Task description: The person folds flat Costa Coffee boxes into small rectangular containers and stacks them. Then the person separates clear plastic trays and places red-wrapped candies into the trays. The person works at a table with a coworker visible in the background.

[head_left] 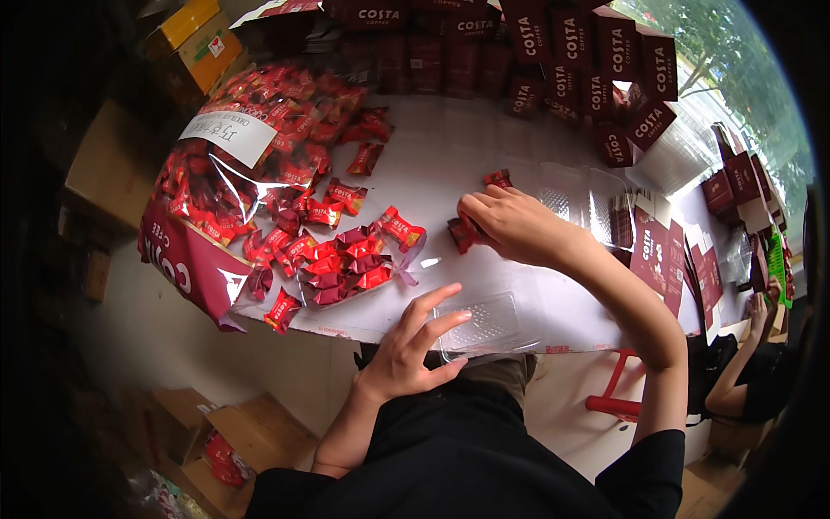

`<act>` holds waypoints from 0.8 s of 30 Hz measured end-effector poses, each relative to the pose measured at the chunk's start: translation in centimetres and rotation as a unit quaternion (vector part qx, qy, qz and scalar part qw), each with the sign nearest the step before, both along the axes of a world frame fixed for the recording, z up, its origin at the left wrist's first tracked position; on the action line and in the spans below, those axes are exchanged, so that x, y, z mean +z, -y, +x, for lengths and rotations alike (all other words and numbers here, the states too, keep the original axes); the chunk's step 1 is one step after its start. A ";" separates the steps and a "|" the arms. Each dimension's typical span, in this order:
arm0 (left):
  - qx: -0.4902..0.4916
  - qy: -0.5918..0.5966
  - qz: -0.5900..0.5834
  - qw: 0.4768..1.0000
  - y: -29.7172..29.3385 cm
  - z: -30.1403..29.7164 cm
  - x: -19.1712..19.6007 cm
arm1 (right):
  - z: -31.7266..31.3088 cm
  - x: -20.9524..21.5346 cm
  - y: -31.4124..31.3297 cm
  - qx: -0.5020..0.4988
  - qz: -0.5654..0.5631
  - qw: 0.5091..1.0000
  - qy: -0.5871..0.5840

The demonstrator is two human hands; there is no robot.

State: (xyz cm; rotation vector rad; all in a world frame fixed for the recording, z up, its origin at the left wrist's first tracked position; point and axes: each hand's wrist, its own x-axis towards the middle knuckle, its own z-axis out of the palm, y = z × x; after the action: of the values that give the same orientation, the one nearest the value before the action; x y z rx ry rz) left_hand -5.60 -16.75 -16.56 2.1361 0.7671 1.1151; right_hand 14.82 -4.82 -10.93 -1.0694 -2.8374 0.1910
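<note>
My left hand (406, 350) has its fingers spread around the left end of a clear plastic tray (493, 327) at the table's near edge. Its fingertips reach over the tray's rim; whether they press on it I cannot tell. The tray looks bare inside. Farther away, my right hand (510, 223) is closed on red wrapped candies (463, 233) above the white tabletop. Another wrapped candy (498, 178) shows just beyond its knuckles. Left of both hands lies a pile of red and maroon wrapped candies (350, 264), spilled beside a large clear bag (251, 164) full of them.
More clear trays (575, 195) lie beyond my right forearm. Stacked maroon boxes (467, 52) line the far side, with flat maroon cartons (653, 251) at the right. An open cardboard box (259, 432) stands on the floor. Another person's arm (743, 359) is at far right.
</note>
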 end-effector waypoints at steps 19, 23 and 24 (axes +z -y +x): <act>0.006 0.013 0.007 1.000 0.1 -0.1 -0.4 | -0.1 1.2 -3.9 -0.323 0.087 0.939 0.084; 0.038 0.083 0.018 0.996 0.1 0.4 -1.9 | -0.4 -0.1 -3.9 -0.295 0.126 0.944 0.078; 0.047 0.117 0.019 0.992 0.1 0.5 -2.2 | -0.4 -0.2 -3.8 -0.283 0.135 0.946 0.078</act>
State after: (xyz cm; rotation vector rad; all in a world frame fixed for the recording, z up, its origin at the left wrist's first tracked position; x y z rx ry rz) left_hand -5.11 -16.83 -18.74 1.9707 0.7471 1.4108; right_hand 14.37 -1.00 -11.15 -1.8207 -2.4355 -0.3312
